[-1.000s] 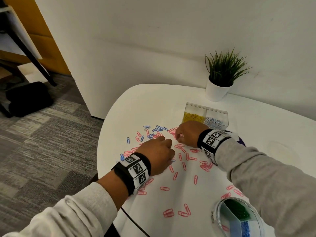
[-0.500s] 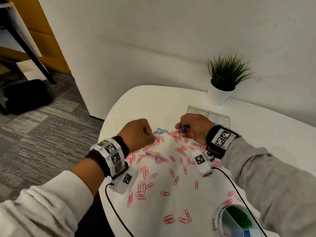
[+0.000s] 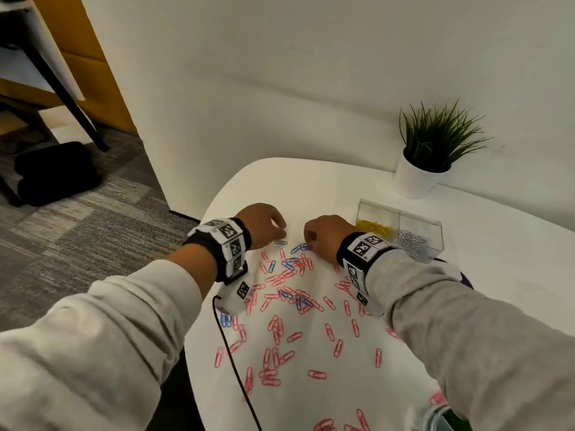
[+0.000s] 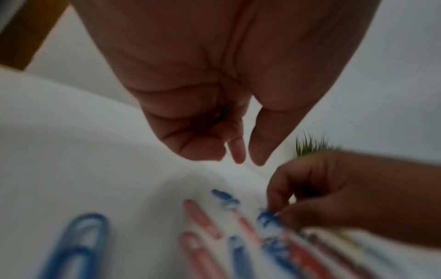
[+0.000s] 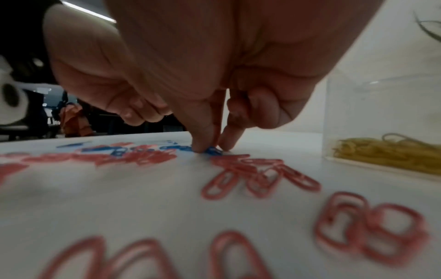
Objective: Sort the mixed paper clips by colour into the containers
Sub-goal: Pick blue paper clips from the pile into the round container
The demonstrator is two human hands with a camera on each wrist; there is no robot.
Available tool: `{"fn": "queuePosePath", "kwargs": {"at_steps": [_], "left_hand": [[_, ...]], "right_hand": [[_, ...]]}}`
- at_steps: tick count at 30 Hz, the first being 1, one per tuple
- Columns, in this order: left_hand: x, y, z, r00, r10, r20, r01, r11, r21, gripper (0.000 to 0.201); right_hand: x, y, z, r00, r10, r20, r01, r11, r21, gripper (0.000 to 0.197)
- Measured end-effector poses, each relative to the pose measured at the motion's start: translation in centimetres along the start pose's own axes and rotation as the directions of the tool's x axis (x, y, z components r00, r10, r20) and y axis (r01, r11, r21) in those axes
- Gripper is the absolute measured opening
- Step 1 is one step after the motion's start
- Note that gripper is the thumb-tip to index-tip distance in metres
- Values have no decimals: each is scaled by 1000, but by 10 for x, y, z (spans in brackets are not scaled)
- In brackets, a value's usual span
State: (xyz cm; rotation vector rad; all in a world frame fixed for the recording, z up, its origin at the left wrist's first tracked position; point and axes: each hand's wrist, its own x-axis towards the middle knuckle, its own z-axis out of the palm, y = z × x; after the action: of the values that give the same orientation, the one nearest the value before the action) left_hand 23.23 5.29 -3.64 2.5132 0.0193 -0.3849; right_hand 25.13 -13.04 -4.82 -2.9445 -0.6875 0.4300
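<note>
Paper clips (image 3: 277,329) lie scattered flat over the white worktop (image 3: 497,244), mostly red ones (image 5: 222,186) spread from the near edge up to the hands, with fewer blue ones (image 3: 287,264) mixed in toward the far side of the scatter and a pair of blue lying near the left edge under the wrist camera. At the near right corner a round clear container (image 3: 445,418) shows only in part, with green inside. Farther in, the left hand (image 3: 264,227) hangs just above the worktop, knuckles up; its last fingers are curled into the palm around something blue that the blurred left wrist view does not resolve, while thumb and forefinger (image 4: 237,151) point down with a small gap between them, touching nothing. Just right of it, the right hand (image 3: 326,233) is bent down to the surface, its grip closed on a single blue clip (image 5: 213,151) pinched between thumb and forefinger tips, the clip still touching the worktop. Beyond the right wrist stands a clear two-part box (image 3: 401,213), yellow clips (image 3: 376,227) in its left compartment and silver clips (image 3: 413,244) in its right. Farthest back, a potted plant (image 3: 435,144) sits by the wall.
</note>
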Motion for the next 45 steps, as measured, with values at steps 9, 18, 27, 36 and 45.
{"fn": "queuePosePath", "kwargs": {"at_steps": [9,18,27,36,45], "left_hand": [[4,-3,14,993,119,21,-117,900,419,15],[1,4,3,971,-19,240,3,998,70,23],[5,120,30,924,8,383,287,647,-707,22],[33,200,71,985,75,158,18,855,-519,21],[32,210,76,993,-22,116,85,814,-575,14]], "right_hand": [[-2,-10,3,993,19,115,-10,997,-78,30],[-54,34,-47,975,159,-153,-63,864,499,12],[-148,155,-56,890,455,-16,17,1,1000,18],[-207,185,-19,881,474,3,65,-128,990,17],[-259,169,-16,894,448,-27,75,-89,993,13]]}}
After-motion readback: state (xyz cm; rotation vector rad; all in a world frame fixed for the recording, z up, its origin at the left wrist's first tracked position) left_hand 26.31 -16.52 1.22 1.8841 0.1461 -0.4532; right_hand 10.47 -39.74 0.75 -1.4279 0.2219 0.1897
